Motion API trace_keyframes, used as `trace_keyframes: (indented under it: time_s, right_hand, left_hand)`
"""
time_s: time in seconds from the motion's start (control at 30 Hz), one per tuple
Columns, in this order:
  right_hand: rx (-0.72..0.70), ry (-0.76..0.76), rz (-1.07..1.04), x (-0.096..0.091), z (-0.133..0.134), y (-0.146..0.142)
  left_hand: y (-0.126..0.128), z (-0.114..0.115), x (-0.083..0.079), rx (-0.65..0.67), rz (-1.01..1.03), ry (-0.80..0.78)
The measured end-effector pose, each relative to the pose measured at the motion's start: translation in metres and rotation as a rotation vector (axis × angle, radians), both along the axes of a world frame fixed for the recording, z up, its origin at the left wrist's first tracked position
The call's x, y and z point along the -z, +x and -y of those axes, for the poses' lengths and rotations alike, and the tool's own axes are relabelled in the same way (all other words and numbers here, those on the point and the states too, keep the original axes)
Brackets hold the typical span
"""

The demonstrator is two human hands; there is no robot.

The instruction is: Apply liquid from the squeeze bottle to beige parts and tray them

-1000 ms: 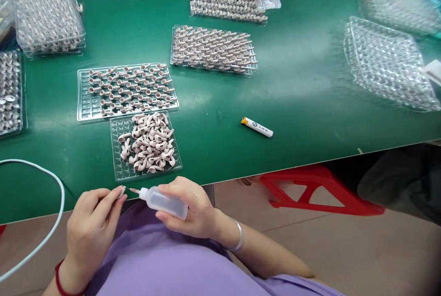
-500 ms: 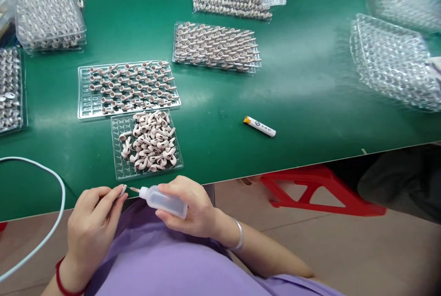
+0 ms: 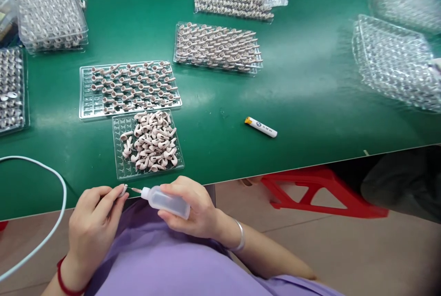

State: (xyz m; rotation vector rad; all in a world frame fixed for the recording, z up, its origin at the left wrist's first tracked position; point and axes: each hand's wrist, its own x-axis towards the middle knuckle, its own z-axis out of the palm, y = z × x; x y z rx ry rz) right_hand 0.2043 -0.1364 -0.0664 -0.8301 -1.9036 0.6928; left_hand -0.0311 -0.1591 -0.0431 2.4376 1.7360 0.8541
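Observation:
My right hand (image 3: 193, 208) grips a small clear squeeze bottle (image 3: 165, 202) lying sideways, its thin needle tip pointing left. My left hand (image 3: 92, 222) pinches a small pale part (image 3: 123, 190) at its fingertips, right at the needle tip. Both hands are held over my lap, just below the near edge of the green table (image 3: 213, 149). Directly above them a clear tray (image 3: 120, 169) holds a loose heap of pinkish parts (image 3: 149, 142).
Beyond it lies a tray of pinkish parts in rows (image 3: 129, 88), with more filled trays (image 3: 217, 47) farther back and left. Stacked clear trays (image 3: 396, 64) sit at the right. A white lighter (image 3: 261, 127) lies mid-table. A white cable (image 3: 51, 181) loops left. A red stool (image 3: 320, 190) stands below.
Both hands stay as they were, needle tip at the pinched part. Only the camera view has drifted slightly.

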Motion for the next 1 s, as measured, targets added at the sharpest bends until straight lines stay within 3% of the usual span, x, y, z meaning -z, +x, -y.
trace_keyframes:
  time_s: [0.13,0.2,0.37,0.47,0.67,1.0]
  right_hand:
    - [0.004,-0.154,-0.134,-0.004,0.003,0.003]
    - [0.028,-0.216,-0.144,-0.005,0.006,0.001]
    - [-0.001,-0.114,-0.078,0.001,0.012,-0.014]
    - [0.033,0.043,0.001,0.008,0.014,-0.023]
    - [0.092,0.178,0.071,0.016,0.013,-0.030]
    - [0.132,0.151,0.078,0.018,0.015,-0.034]
  left_hand:
    - [0.003,0.011,-0.002,-0.074,0.171,-0.077]
    - [0.006,0.019,-0.006,-0.112,0.339,-0.210]
    - [0.017,0.027,-0.006,-0.277,0.847,-0.904]
    - [0.021,0.023,0.006,-0.326,1.081,-1.133]
    - [0.022,0.018,0.026,-0.409,1.240,-1.221]
    - [0.023,0.013,0.022,-0.408,1.307,-1.245]
